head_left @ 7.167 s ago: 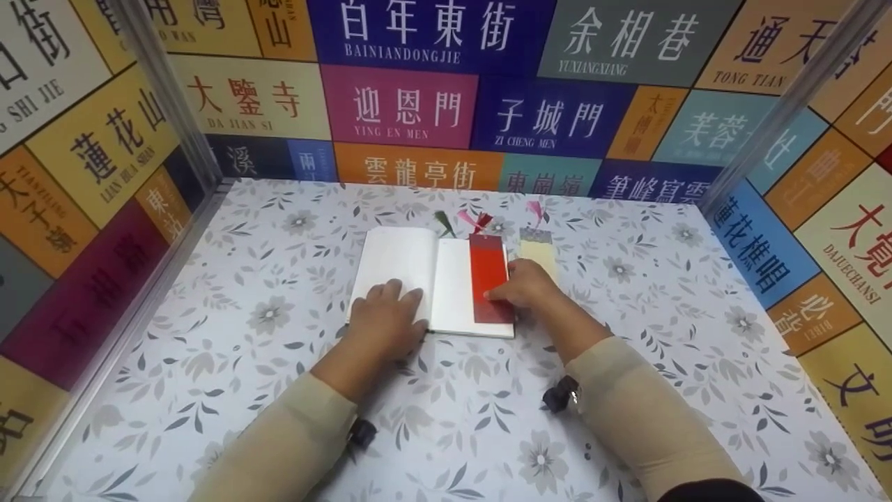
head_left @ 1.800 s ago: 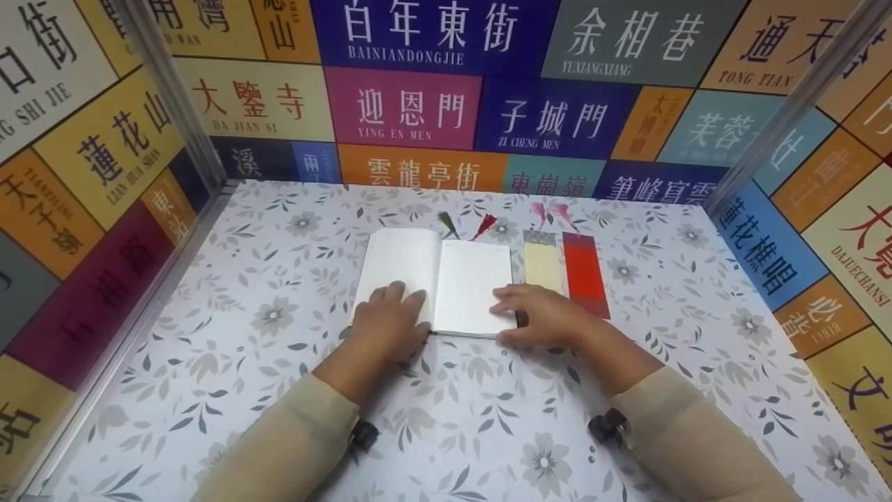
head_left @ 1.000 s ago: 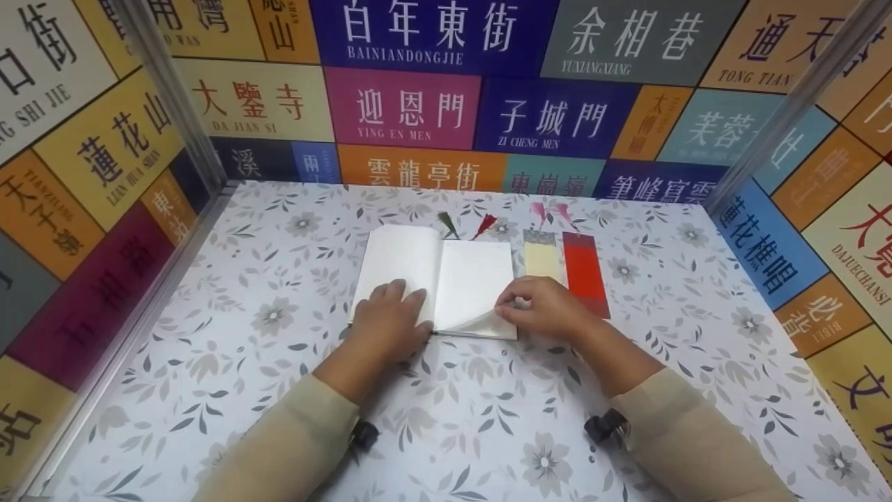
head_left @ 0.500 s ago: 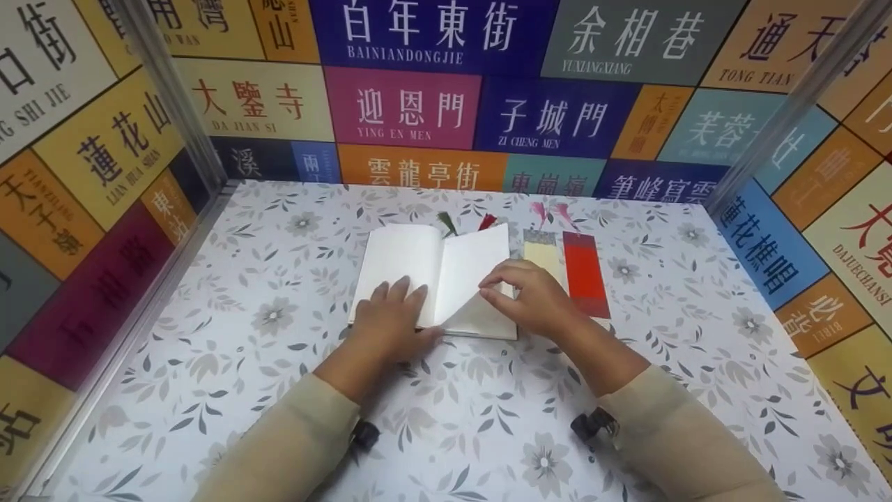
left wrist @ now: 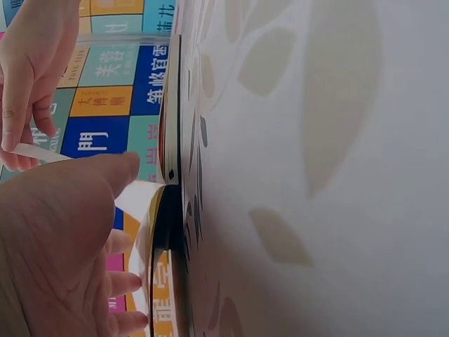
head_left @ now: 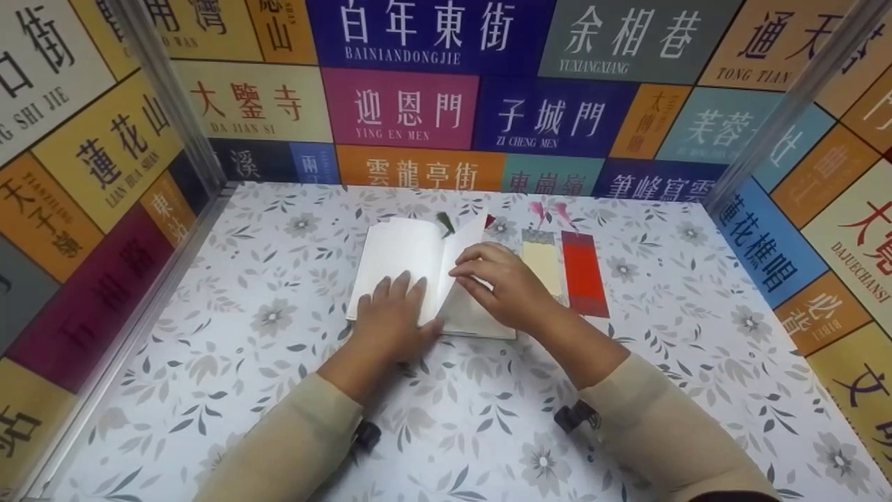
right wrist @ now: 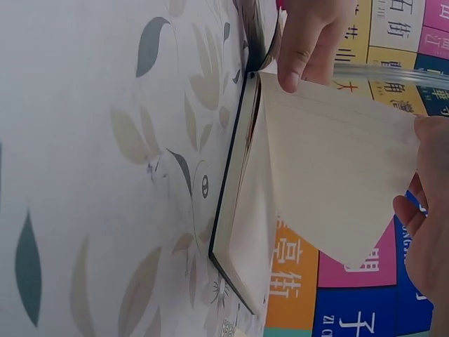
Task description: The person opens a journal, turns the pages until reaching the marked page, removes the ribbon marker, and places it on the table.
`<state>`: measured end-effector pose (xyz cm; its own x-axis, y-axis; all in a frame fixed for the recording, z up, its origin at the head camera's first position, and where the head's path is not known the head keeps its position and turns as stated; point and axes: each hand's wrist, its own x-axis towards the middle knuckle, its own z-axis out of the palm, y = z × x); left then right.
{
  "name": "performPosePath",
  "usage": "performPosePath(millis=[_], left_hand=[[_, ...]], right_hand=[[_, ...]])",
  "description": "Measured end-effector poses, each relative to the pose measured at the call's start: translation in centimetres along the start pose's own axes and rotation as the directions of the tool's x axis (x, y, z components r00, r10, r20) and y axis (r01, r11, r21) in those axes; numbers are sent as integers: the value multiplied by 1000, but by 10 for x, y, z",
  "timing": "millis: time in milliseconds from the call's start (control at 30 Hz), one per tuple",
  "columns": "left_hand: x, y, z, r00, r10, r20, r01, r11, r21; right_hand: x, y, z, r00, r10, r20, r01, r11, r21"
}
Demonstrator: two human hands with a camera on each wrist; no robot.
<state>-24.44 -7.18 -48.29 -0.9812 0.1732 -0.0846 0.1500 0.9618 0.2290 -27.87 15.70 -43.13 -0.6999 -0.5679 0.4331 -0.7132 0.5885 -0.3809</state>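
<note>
A book with blank white pages (head_left: 397, 247) lies open on the table. My left hand (head_left: 390, 317) rests on its left page with the fingers spread, the thumb near the lower end of the spine. Between thumb and fingers, my right hand (head_left: 500, 282) pinches a right-hand page (right wrist: 337, 161), which stands up steeply from the book. In the right wrist view, the pages left lying and the dark cover edge (right wrist: 226, 200) show beneath it. A green tassel (head_left: 446, 224) and a red tassel (head_left: 490, 221), partly hidden by the raised page, show at the book's top edge.
To the right of the book lie a cream bookmark (head_left: 539, 259), partly behind my right hand, and a red bookmark (head_left: 584, 275), each with a pink tassel at its top. Flower-patterned cloth covers the table (head_left: 272, 230). Lettered panels (head_left: 404, 108) wall the back and sides.
The red bookmark went from the book's right page to beside the cream one. My right hand then took a page's lower corner and lifted it leftward. My left hand stays on the left page.
</note>
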Motion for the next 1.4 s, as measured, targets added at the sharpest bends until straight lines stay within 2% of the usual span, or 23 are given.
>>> performPosePath(millis=[367,567,800,900,1000,1167,1300,1400], left_hand=[[3,1,1,998,-21,-61,22,1000,8],[3,0,-1,993,-53,-105,52,999,-11],[7,1,-7,971,-117,-207,98,990,-99],[6,0,-10,963,-115,-243,93,991,-98],[4,-1,-12,961,-93,-262,75,994,-78],[5,-3,-13,969,-31,-244,27,999,-17],[6,-5,-11,986,56,-160,-47,997,58],[6,-6,-8,989,123,-86,-113,988,109]], right_hand=[[-8,5,-1,998,60,-29,-61,998,-5],[-17,15,-2,991,108,75,-106,994,-32],[-26,28,-3,963,185,195,-180,983,-43],[-30,33,-3,947,218,235,-213,976,-43],[-34,36,-5,921,264,286,-262,964,-48],[-39,42,-7,884,315,346,-311,948,-69],[-43,47,-6,866,326,379,-309,945,-108],[-46,51,-5,852,321,413,-294,947,-130]])
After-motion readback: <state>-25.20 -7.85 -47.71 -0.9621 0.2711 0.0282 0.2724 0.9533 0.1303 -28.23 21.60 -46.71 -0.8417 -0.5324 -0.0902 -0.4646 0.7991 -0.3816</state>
